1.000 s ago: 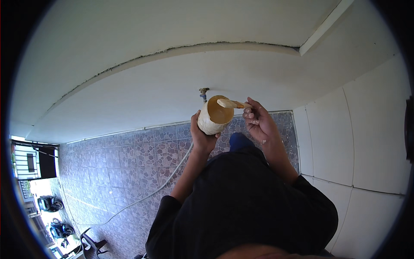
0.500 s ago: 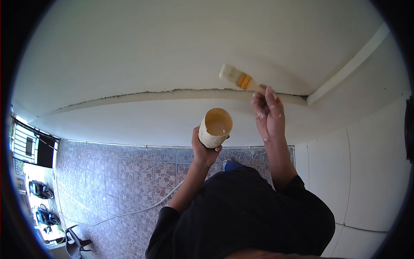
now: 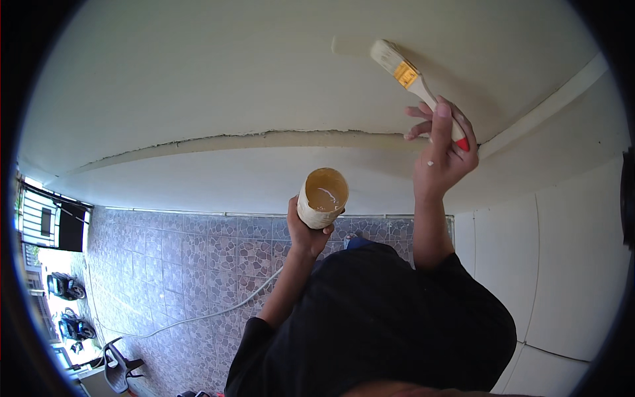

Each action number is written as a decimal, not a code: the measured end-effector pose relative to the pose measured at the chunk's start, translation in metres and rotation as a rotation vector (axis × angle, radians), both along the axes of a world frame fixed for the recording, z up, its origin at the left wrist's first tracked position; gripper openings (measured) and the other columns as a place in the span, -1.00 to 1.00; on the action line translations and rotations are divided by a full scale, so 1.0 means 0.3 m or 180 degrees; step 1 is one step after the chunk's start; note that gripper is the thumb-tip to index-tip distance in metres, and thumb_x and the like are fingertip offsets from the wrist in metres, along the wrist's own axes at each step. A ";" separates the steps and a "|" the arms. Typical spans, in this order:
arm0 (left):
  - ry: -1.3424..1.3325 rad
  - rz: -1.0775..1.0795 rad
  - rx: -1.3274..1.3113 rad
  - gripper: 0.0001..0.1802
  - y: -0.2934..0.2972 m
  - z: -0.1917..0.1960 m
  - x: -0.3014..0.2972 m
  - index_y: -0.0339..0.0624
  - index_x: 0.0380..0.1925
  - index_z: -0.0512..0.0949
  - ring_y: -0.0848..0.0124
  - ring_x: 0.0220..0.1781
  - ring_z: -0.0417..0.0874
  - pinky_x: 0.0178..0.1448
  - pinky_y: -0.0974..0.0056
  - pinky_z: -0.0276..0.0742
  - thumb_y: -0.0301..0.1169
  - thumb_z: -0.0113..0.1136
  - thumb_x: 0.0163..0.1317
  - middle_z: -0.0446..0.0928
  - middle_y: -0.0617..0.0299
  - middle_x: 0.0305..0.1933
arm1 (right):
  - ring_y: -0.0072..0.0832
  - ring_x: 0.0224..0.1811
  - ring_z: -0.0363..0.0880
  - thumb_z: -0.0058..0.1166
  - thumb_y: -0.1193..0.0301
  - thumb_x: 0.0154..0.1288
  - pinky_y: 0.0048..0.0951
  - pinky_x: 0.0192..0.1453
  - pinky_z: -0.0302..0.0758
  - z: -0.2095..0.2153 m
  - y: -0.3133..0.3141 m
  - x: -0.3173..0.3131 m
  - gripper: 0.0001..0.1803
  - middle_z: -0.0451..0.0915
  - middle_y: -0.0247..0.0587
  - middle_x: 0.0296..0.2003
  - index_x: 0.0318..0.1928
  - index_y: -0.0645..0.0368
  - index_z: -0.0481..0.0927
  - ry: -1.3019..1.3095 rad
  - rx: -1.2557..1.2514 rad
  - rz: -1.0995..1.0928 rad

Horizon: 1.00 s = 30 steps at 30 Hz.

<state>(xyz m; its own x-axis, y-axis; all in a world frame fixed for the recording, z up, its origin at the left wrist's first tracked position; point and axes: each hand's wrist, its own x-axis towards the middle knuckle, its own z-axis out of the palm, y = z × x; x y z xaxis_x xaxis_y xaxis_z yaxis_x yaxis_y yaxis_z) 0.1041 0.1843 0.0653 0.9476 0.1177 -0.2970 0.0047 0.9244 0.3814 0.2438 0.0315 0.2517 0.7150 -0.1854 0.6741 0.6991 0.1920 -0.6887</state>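
A paintbrush (image 3: 423,91) with pale bristles, a gold ferrule and a red-tipped white handle is held by my right hand (image 3: 444,149), thumb and fingers closed around the handle. Its bristles touch the pale wall (image 3: 218,73), at the right end of a short wet paint streak (image 3: 352,45). Lower down, my left hand (image 3: 307,233) grips a paint-crusted cup (image 3: 320,213) from below and behind. Cream liquid paint (image 3: 324,197) shows inside it, with a glossy patch on the surface.
Below the brush a ledge (image 3: 264,140) with a rough cracked edge runs along the wall. Patterned tiles (image 3: 178,264) cover the floor, crossed by a pale hose (image 3: 218,318). At lower left stand a dark chair (image 3: 118,367), motorbikes (image 3: 74,325) and a gate (image 3: 49,215).
My right hand has moved up and right with the paintbrush, bringing the bristles to the upper wall. A short paint streak now shows there. The cup has shifted slightly left.
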 end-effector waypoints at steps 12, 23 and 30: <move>-0.0010 -0.0347 -0.0043 -0.42 0.037 -0.015 -0.121 -0.09 0.20 0.48 0.07 -0.09 0.73 -0.61 0.38 0.39 0.05 -0.33 0.53 0.64 0.06 -0.03 | -0.28 -0.24 0.83 0.12 0.48 0.56 -0.49 -0.48 0.68 -0.009 0.095 -0.042 -0.75 0.75 0.07 -0.20 0.04 0.47 0.63 -0.0324 -0.0244 0.0041; 0.0004 -0.0528 -0.0126 -0.41 0.037 -0.001 -0.160 -0.11 0.20 0.49 0.04 -0.09 0.75 -0.58 0.36 0.39 0.04 -0.31 0.51 0.66 0.04 -0.03 | -0.30 -0.22 0.83 0.12 0.48 0.56 -0.52 -0.51 0.66 -0.012 0.216 -0.084 -0.76 0.75 0.05 -0.20 0.06 0.43 0.63 -0.0471 -0.0395 0.0366; -0.0044 -0.0483 -0.0191 -0.41 0.052 -0.017 -0.193 -0.11 0.21 0.48 0.03 -0.10 0.76 -0.59 0.35 0.39 0.05 -0.31 0.51 0.66 0.02 -0.02 | -0.35 -0.29 0.81 0.11 0.46 0.57 -0.53 -0.49 0.63 0.028 -0.014 -0.050 -0.75 0.75 0.00 -0.27 0.06 0.43 0.63 -0.0308 0.0195 -0.0772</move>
